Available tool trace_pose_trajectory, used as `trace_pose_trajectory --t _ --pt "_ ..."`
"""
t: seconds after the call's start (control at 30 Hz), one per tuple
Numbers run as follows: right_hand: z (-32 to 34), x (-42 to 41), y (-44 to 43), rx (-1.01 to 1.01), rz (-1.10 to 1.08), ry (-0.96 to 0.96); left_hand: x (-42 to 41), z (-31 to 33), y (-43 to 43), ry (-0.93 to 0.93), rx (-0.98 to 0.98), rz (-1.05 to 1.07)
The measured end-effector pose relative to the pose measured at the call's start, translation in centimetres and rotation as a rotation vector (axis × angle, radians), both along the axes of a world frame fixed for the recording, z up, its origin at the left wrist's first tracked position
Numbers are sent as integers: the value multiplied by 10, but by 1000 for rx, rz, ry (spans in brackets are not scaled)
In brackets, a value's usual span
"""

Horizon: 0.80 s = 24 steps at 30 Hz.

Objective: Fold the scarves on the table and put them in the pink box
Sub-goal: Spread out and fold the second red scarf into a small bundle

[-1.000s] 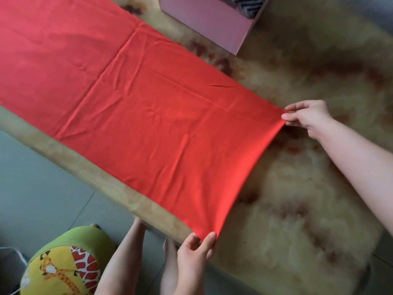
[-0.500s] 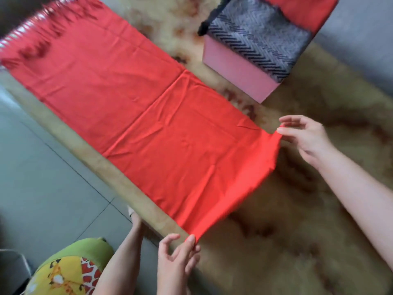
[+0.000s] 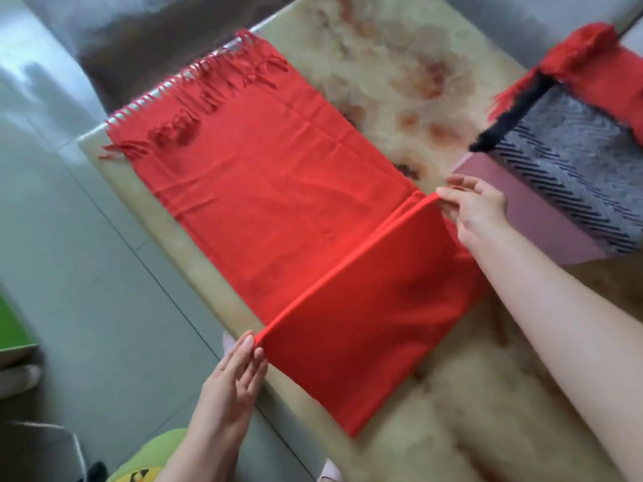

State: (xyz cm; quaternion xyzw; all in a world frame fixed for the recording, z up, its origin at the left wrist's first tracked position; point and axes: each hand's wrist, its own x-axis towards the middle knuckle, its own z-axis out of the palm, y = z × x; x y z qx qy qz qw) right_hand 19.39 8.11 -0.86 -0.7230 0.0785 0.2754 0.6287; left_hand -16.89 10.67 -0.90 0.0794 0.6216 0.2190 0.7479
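A long red scarf [image 3: 278, 189] with a fringed far end lies across the marbled table [image 3: 389, 74]. Its near end is lifted and carried over the flat part, so a doubled flap [image 3: 365, 321] hangs from a raised edge. My left hand [image 3: 236, 373] pinches the near corner of that edge at the table's front. My right hand [image 3: 476, 207] pinches the far corner, close to the pink box [image 3: 542, 224]. In the box lie a folded grey herringbone scarf [image 3: 570, 175] and a red fringed scarf [image 3: 598, 67].
The table's front edge [image 3: 195, 252] runs diagonally, with grey tiled floor [image 3: 76, 259] to its left. My green patterned clothing [image 3: 149, 464] shows at the bottom. A green object [image 3: 10, 328] sits at the left border.
Both hands have lifted the scarf's near end and carried it toward the fringed end, making a fold. The view has swung, so the fringe and the whole box now show.
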Motion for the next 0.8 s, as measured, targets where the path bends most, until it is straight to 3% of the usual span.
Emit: trace_pose_trajectory --t 0.37,0.63,0.8 --pt "-16 4 183 -194 124 -67 -2 -2 157 9 -41 43" --pt "-31 12 183 -332 109 -69 7 -14 165 37 -98 -70" --pt "-33 16 164 -303 125 -58 9 -16 156 75 -110 -108"
